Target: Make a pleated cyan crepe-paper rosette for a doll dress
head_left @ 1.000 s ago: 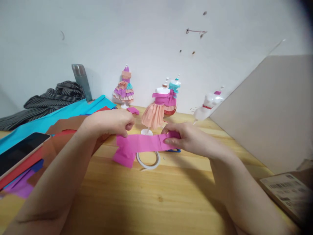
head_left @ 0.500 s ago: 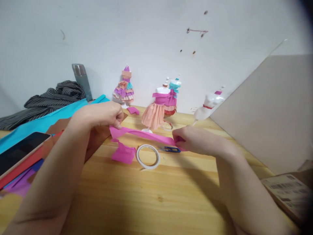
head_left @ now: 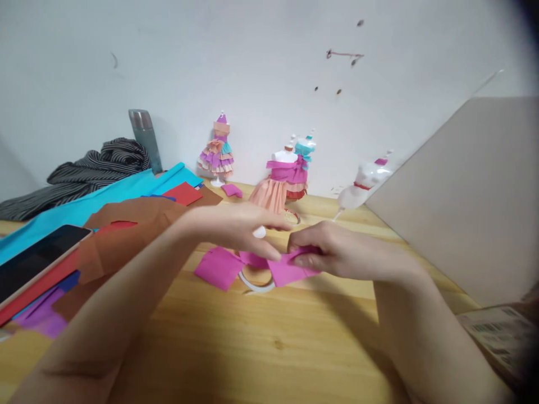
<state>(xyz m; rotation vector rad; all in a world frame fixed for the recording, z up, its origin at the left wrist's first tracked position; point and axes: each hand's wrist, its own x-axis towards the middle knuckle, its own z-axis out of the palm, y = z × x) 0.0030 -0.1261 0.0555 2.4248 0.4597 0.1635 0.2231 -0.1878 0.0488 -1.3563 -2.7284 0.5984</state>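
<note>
My right hand [head_left: 337,249] pinches a bright pink strip of thin crepe-like paper or fabric [head_left: 292,273] between thumb and fingers. The strip hangs loose below that hand. My left hand [head_left: 236,224] reaches across beside it, thumb and fingers apart, with the thumb tip close to the strip's edge; whether they touch I cannot tell. A white tape roll [head_left: 260,289] lies flat on the table, partly covered by pink pieces. Left of the roll is a pink scrap [head_left: 219,269]. The blue-handled snips are hidden now.
Small dress forms stand by the wall: one in a ruffled dress [head_left: 217,154], one in a peach skirt [head_left: 267,193], one teal-topped [head_left: 304,147], one bare white [head_left: 362,182]. At left are a phone [head_left: 42,264], coloured sheets [head_left: 135,216], striped cloth [head_left: 101,163] and a bottle [head_left: 145,137].
My left hand has let go of the strip's left end and moved right, near my right hand. The strip, stretched taut before, now hangs slack from my right hand.
</note>
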